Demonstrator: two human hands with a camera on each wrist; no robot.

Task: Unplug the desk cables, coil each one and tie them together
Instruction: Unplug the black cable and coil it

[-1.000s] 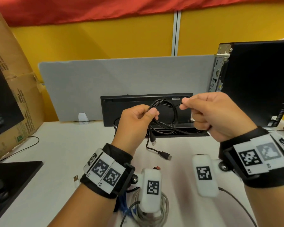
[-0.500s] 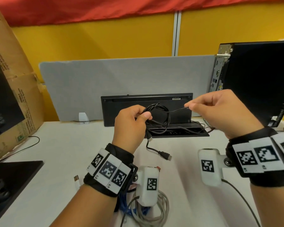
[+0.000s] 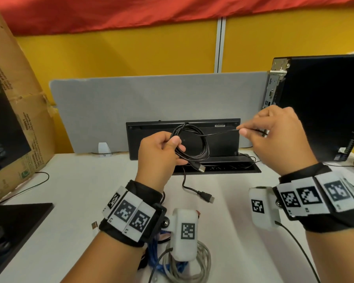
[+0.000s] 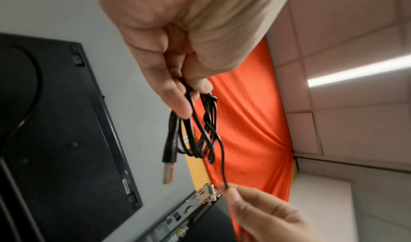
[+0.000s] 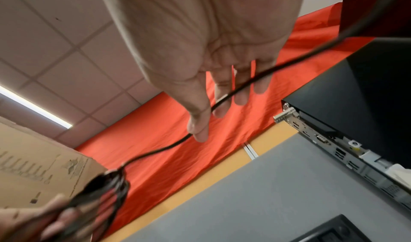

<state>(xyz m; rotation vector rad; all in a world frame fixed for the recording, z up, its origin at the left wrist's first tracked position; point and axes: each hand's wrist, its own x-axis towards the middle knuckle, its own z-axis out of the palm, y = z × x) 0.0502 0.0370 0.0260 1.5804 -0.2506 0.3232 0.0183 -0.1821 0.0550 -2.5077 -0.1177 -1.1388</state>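
Cable coil [image 3: 192,146] in left grip [image 3: 161,152], tail right

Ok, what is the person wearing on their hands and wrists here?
Both hands, left hand and right hand, are bare, with no sleeves. Each wrist carries a black strap with white square-coded markers and a white camera block, also marked, trailing a thin cable.
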